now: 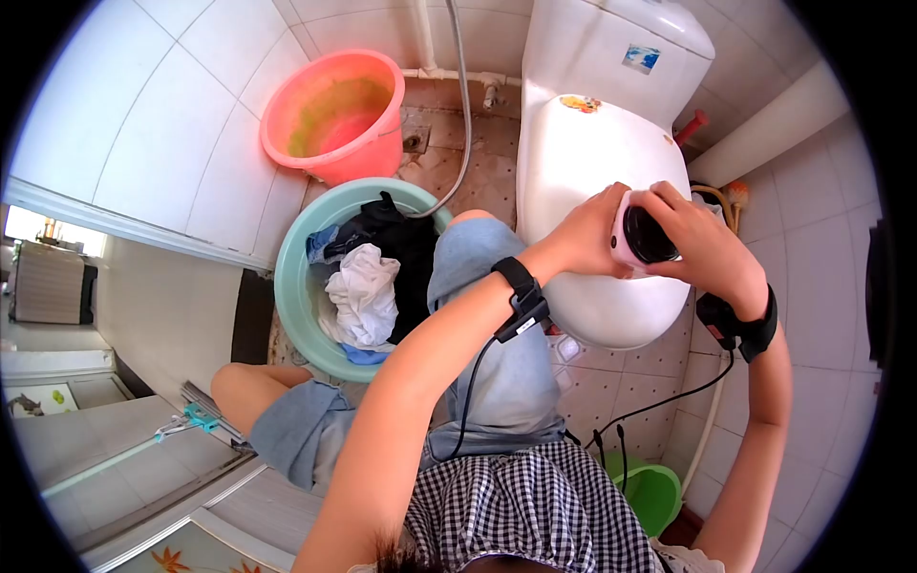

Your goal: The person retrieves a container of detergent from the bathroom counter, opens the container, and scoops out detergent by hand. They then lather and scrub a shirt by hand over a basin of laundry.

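Observation:
Over the closed white toilet lid point(587, 143), both hands grip a small pink object with a round, glossy black end point(649, 235); its exact kind cannot be made out. My left hand point(585, 232) is closed around its left side. From the right, my right hand point(709, 244) wraps it, fingers over the top and thumb below. The hands cover much of its pink body. Left of my knees, a pale green basin point(291, 296) holds a bunched white cloth point(363, 294), dark clothes point(406, 244) and some blue fabric.
A pink bucket point(377, 158) stands behind the basin, against the tiled wall. A grey hose point(465, 105) runs down into the basin. Near my right side is a green tub point(659, 497). Black cables point(669, 396) trail from the wrist straps. A mop with a turquoise head clamp point(199, 417) lies at left.

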The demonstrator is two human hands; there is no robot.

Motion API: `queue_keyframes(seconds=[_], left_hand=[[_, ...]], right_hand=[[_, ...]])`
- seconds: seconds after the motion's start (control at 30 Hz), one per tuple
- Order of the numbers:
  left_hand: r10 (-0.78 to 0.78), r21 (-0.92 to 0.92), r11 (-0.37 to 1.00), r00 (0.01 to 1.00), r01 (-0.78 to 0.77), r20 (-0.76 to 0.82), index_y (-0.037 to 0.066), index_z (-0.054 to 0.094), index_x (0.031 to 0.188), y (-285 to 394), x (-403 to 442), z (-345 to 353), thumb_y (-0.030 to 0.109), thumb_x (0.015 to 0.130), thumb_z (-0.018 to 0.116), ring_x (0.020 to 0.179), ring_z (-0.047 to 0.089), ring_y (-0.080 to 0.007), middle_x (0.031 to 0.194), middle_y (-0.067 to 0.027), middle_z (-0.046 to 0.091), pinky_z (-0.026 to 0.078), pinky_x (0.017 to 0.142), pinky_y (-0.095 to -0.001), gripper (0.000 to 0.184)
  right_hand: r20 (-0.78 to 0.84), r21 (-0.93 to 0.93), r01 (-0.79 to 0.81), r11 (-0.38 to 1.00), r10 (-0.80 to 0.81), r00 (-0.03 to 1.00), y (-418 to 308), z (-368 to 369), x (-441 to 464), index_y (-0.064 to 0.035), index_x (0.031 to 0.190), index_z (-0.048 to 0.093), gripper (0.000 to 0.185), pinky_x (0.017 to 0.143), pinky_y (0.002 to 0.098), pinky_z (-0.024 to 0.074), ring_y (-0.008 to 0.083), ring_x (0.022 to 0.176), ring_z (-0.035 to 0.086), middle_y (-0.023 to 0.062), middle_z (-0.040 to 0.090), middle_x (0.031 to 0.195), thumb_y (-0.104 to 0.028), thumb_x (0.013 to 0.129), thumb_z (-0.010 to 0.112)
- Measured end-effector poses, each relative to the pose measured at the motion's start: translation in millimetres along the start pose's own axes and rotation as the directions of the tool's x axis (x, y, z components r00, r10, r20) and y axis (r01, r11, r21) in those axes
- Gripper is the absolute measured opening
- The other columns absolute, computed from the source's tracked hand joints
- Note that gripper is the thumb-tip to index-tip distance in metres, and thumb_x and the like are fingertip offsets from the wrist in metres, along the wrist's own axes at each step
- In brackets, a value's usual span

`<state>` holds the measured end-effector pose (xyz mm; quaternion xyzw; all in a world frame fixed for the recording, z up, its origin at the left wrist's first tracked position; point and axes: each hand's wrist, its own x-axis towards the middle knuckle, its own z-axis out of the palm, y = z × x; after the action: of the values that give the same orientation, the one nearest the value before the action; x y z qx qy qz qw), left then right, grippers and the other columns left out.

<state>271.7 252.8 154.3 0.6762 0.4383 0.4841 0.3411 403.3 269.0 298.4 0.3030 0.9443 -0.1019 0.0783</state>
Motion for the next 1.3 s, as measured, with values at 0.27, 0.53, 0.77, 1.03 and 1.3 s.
queue_keyframes(seconds=[0.27,0.53,0.77,1.03,1.3], left_hand=[[0.058,-0.085,0.995,0.997,-0.053,0.05,0.003,0.04,0.102,6,0,-2,0.017,0.041,0.078,0.095,0.05,-0.0322,0.097,-0.0144,0.052,0.042,0.08,-0.0373,0.074],[0.011,0.104,0.994,0.999,-0.015,0.042,0.002,0.036,0.11,9,-6,3,0.019,0.045,0.078,0.094,0.051,-0.0328,0.1,-0.0144,0.051,0.043,0.08,-0.0379,0.08],[0.111,0.032,0.993,0.987,-0.116,0.119,0.006,0.04,0.105,9,-2,-3,0.016,0.042,0.074,0.092,0.052,-0.0305,0.097,-0.0125,0.05,0.043,0.079,-0.036,0.072],[0.167,0.046,0.981,0.947,-0.186,0.274,0.006,0.043,0.104,18,2,-10,0.025,0.044,0.076,0.09,0.053,-0.0291,0.1,-0.0119,0.05,0.045,0.075,-0.0345,0.071],[0.129,0.397,0.906,0.99,-0.143,0.063,0.001,0.042,0.1,41,-12,10,0.019,0.044,0.07,0.083,0.048,-0.0285,0.092,-0.0115,0.048,0.045,0.064,-0.0354,0.065]], right_hand=[[-0.143,0.07,0.054,0.996,-0.044,0.989,-1,4,-8,-0.0104,0.108,0.047,0.059,0.075,0.0388,0.0453,0.0371,0.092,0.053,0.0174,0.041,0.117,-0.013,0.056,0.074],[-0.055,0.059,0.022,0.998,-0.019,0.998,0,7,-7,-0.0151,0.107,0.048,0.055,0.076,0.0363,0.0439,0.0306,0.088,0.05,0.0087,0.043,0.108,-0.01,0.057,0.071],[0.155,-0.135,0.29,0.947,-0.269,0.951,8,-4,-8,-0.0182,0.103,0.05,0.063,0.082,0.0358,0.046,0.0309,0.1,0.044,0.0047,0.041,0.116,0.011,0.05,0.065],[0.042,-0.098,0.297,0.95,-0.294,0.955,19,9,-34,-0.0163,0.108,0.048,0.052,0.08,0.0368,0.0445,0.0335,0.101,0.046,0.0097,0.039,0.116,-0.003,0.061,0.065],[-0.186,0.281,-0.257,0.925,0.315,0.931,6,29,-41,-0.0041,0.109,0.042,0.05,0.07,0.035,0.0433,0.0318,0.077,0.052,0.0156,0.048,0.091,-0.029,0.07,0.064]])
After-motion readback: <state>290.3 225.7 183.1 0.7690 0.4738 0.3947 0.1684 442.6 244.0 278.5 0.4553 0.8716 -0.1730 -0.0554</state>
